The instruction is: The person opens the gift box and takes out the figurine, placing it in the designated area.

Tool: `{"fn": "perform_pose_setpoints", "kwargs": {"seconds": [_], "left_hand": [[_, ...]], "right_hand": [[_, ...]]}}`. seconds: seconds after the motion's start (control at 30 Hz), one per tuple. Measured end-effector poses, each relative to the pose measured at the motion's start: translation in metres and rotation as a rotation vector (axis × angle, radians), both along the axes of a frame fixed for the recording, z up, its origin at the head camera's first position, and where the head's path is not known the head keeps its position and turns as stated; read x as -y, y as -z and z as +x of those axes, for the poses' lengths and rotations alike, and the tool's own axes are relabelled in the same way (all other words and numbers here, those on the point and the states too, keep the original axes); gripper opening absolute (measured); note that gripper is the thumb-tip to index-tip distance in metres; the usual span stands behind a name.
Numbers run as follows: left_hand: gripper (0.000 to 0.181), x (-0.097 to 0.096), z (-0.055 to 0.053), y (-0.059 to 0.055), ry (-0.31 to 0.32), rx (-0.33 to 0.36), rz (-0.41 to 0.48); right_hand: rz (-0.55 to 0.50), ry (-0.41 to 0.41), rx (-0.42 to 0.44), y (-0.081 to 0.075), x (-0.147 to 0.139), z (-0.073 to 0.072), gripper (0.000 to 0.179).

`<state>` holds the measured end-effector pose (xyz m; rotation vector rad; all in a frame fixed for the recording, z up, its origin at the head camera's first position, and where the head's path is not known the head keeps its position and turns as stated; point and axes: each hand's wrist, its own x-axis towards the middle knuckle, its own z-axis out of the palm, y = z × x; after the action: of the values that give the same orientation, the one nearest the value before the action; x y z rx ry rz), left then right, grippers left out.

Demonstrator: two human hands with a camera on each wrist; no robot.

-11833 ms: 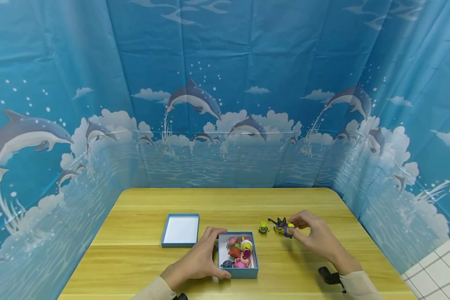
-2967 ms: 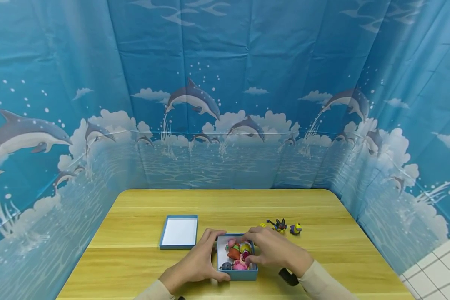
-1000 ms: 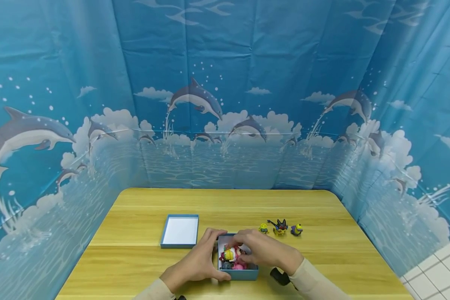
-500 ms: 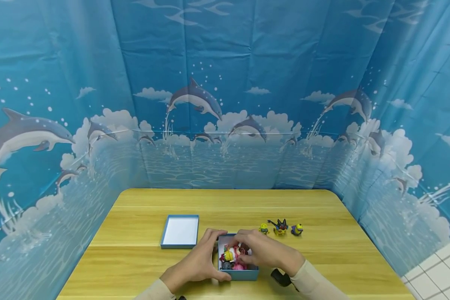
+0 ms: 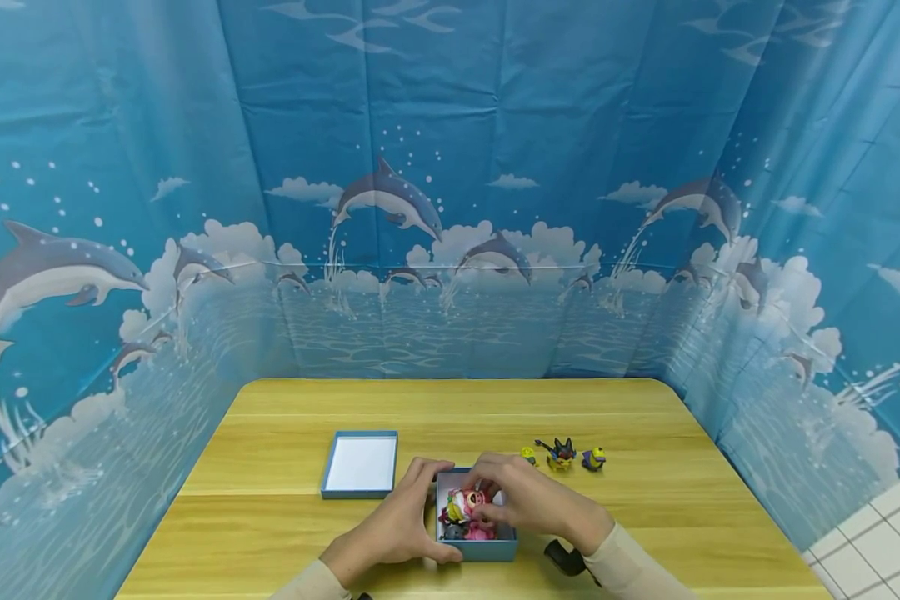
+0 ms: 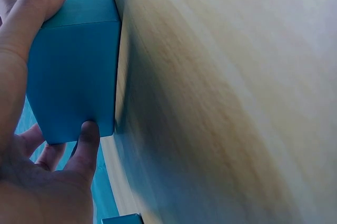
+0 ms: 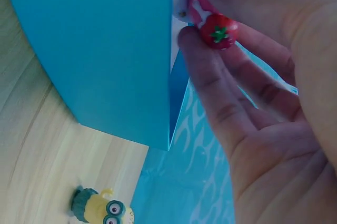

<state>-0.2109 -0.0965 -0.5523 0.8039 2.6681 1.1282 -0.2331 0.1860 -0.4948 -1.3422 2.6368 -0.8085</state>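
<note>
A blue box [image 5: 487, 550] with a white inside holds several small toy figurines, among them a pink one [image 5: 480, 532] and a yellow one [image 5: 456, 512]. My left hand [image 5: 401, 521] grips the box from the left, thumb on the near wall and fingers at the far corner; the left wrist view shows the same hold. Over the box opening, my right hand [image 5: 528, 500] pinches a pink figurine [image 7: 218, 30] bearing a red, strawberry-like ball with a green leaf. In the right wrist view, thumb and fingertips hide part of it.
Beyond the box stand three figurines in a row: a yellow goggled one [image 5: 528, 454], a black-eared one with a long tail [image 5: 560, 454], and a yellow-and-purple one [image 5: 593, 459]. Left of the box lies a blue-rimmed white lid [image 5: 360, 462]. A dolphin curtain [image 5: 435, 325] surrounds the wooden table.
The right hand has let go of the yellow-and-purple figurine, now standing on the table, and moved into the box. Lately it has turned up a pink figurine there. The left hand stays put.
</note>
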Motion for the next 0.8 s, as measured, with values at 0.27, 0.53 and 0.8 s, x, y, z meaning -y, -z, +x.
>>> {"fn": "perform_pose_setpoints", "kwargs": {"seconds": [0.27,0.53,0.8], "left_hand": [[0.126,-0.0003,0.0014,-0.0006,0.000,-0.007,-0.002],[0.127,-0.0010,0.0004,0.0003,0.001,-0.003,0.007],[0.127,-0.0002,-0.0006,0.0027,0.005,-0.004,0.015]], "right_hand": [[-0.062,0.004,-0.059,0.0039,0.0002,0.0006,0.019],[-0.083,0.008,-0.038,0.0017,-0.0008,0.0018,0.019],[-0.069,0.021,-0.014,0.0010,-0.0025,0.0012,0.022]]}}
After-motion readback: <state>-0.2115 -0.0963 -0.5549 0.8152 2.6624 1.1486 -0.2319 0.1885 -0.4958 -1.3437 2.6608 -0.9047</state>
